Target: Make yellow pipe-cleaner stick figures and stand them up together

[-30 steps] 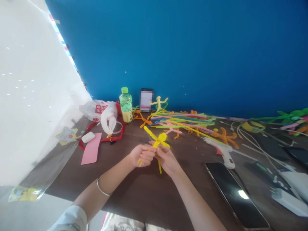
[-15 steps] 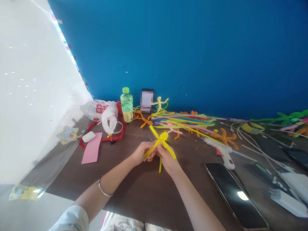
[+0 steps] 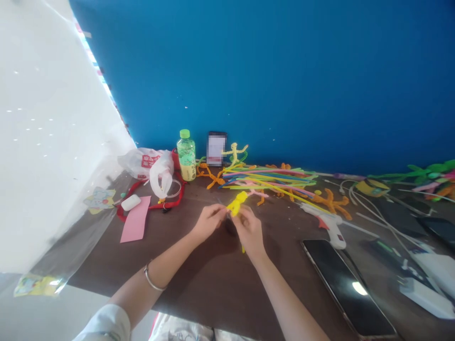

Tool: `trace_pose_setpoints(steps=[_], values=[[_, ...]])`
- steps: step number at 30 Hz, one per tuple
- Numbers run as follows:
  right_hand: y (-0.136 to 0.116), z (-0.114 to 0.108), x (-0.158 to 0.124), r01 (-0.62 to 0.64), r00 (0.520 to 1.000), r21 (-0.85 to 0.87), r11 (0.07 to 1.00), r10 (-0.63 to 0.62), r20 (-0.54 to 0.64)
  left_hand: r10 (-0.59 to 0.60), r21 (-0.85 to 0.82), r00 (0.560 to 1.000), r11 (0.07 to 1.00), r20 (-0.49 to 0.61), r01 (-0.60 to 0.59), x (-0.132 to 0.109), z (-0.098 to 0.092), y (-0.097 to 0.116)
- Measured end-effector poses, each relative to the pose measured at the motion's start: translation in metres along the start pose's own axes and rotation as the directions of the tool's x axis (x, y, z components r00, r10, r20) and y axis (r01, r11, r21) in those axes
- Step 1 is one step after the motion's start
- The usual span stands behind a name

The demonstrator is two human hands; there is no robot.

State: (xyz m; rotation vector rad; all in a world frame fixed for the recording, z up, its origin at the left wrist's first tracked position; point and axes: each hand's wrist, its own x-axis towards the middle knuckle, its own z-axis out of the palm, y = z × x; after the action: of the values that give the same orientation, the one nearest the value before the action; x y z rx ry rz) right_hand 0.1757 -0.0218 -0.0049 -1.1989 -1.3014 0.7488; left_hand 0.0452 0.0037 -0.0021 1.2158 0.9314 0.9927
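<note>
In the head view, a bright yellow, fuzzy pipe-cleaner figure [image 3: 237, 203] is held just above the dark brown wooden table [image 3: 213, 279], a little below the centre of the frame. Its visible part slants from lower left, at the left fingertips, to a rounded lump at upper right.

The left hand [image 3: 212, 220] comes in from the lower left, thumb and fingers pressed together in a pinch at the figure's lower-left end. The right hand [image 3: 249, 227] comes from the lower right, its thumb and curled fingers gripping the figure from below; the rounded lump points up and away from it. The right hand covers more of the piece and sits nearer its middle, though the exact contact is blurred and partly hidden by the fingers. A thin yellow fuzzy strand [image 3: 243, 249] shows beneath the right hand.

Beyond the hands, toward the centre right, lies a loose bundle of multicoloured pipe cleaners [image 3: 273, 175], with a small pink fuzzy figure [image 3: 259, 193] just beside it. Farther right are a white glue gun with a red trigger [image 3: 336, 232] and a large black smartphone [image 3: 346, 284].
</note>
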Motion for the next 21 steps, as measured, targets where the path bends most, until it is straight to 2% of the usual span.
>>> trace_pose_setpoints(steps=[2,6,9,12,14,15,16,17,18,20,21], values=[[0.000,0.001,0.000,0.003,1.000,-0.004,1.000,-0.003,-0.020,-0.128,-0.221,0.985,0.964,0.113,0.151,0.002,-0.002,0.001],[0.003,0.002,-0.001,-0.168,0.986,0.129,0.977,0.168,0.016,-0.196,-0.443,0.937,0.841,0.288,0.312,0.003,-0.006,0.003],[0.001,0.003,-0.002,-0.322,0.947,0.309,0.895,0.297,0.126,-0.217,-0.509,0.868,0.736,0.447,0.446,0.002,-0.009,0.004],[-0.005,0.004,-0.002,-0.445,0.893,0.415,0.794,0.359,0.272,-0.222,-0.527,0.783,0.631,0.581,0.569,0.000,-0.012,0.004],[-0.008,0.003,-0.002,-0.498,0.863,0.439,0.748,0.374,0.341,-0.233,-0.504,0.738,0.600,0.633,0.621,-0.001,-0.012,0.003],[-0.009,0.002,-0.002,-0.510,0.855,0.447,0.735,0.376,0.358,-0.240,-0.486,0.729,0.608,0.641,0.627,-0.001,-0.011,0.002],[-0.009,0.001,-0.001,-0.512,0.855,0.456,0.729,0.377,0.357,-0.248,-0.467,0.737,0.638,0.629,0.613,-0.001,-0.009,0.002],[-0.007,0.001,-0.001,-0.505,0.860,0.464,0.728,0.378,0.342,-0.254,-0.443,0.764,0.690,0.593,0.573,0.000,-0.007,0.002],[-0.005,0.000,0.000,-0.494,0.868,0.470,0.732,0.385,0.313,-0.251,-0.413,0.815,0.762,0.522,0.499,0.000,-0.005,0.001],[-0.001,0.001,0.001,-0.474,0.880,0.474,0.742,0.417,0.226,-0.171,-0.270,0.946,0.930,0.277,0.247,-0.001,0.000,0.000],[0.001,0.001,0.001,-0.466,0.882,0.476,0.746,0.438,0.177,-0.074,-0.130,0.987,0.987,0.140,0.092,-0.002,0.003,-0.001]])
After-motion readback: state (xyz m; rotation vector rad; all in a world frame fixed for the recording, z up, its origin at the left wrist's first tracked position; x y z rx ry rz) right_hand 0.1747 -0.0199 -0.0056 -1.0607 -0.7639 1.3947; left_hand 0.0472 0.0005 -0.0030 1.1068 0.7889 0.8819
